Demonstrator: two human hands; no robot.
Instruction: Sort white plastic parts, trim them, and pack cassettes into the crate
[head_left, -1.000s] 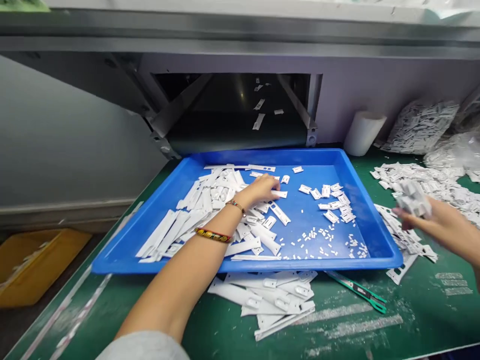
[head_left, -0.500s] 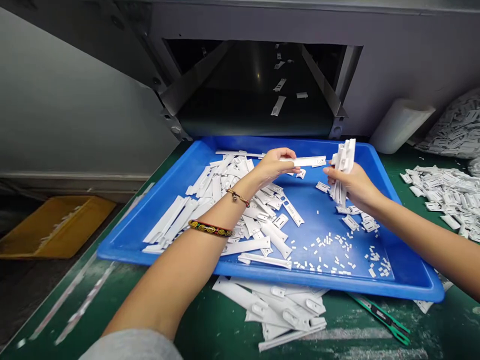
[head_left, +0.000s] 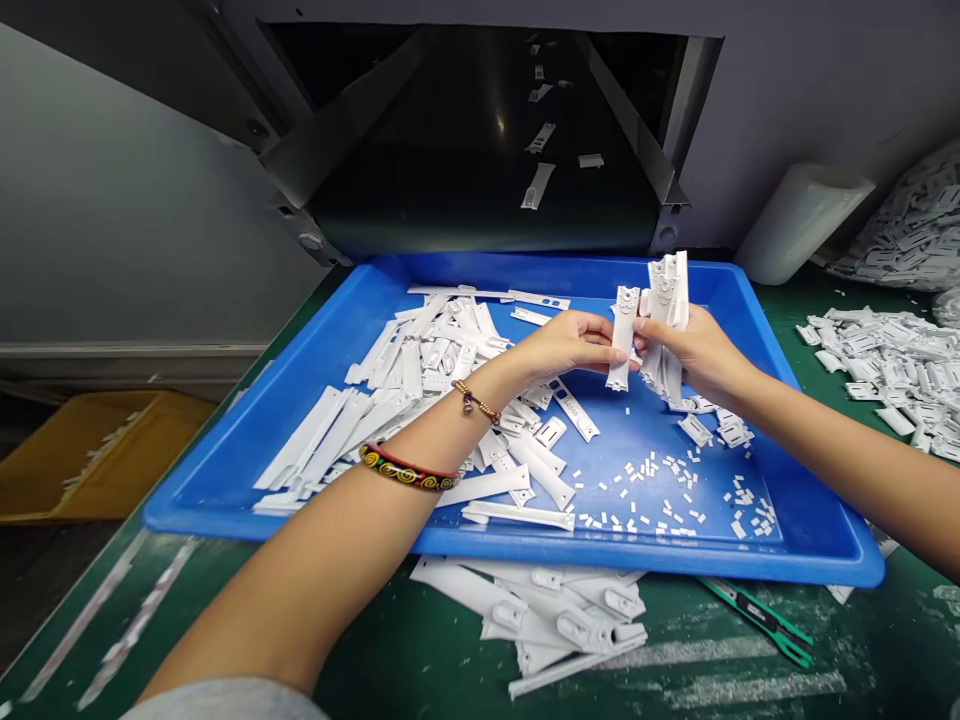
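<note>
My left hand (head_left: 581, 342) is closed on a white plastic strip (head_left: 622, 338), held upright between thumb and fingers. Right beside it, my right hand (head_left: 694, 345) grips a bundle of similar white strips (head_left: 666, 290), also upright. Both hands are above the blue tray (head_left: 480, 548). Inside the tray, a heap of long white strips (head_left: 382, 410) covers the left and middle. Short white clips (head_left: 696, 430) and many tiny white bits (head_left: 667, 495) lie at the right.
Behind the tray a dark conveyor belt (head_left: 480, 215) carries scattered white pieces. White parts (head_left: 892, 370) are piled at the right, near a plastic roll (head_left: 810, 222). In front lie more strips (head_left: 555, 615) and a green cutter (head_left: 761, 615). A yellow bin (head_left: 112, 455) stands at the left.
The strip in my left hand has turned from level to upright and moved close to the bundle in my right hand. The view has shifted slightly.
</note>
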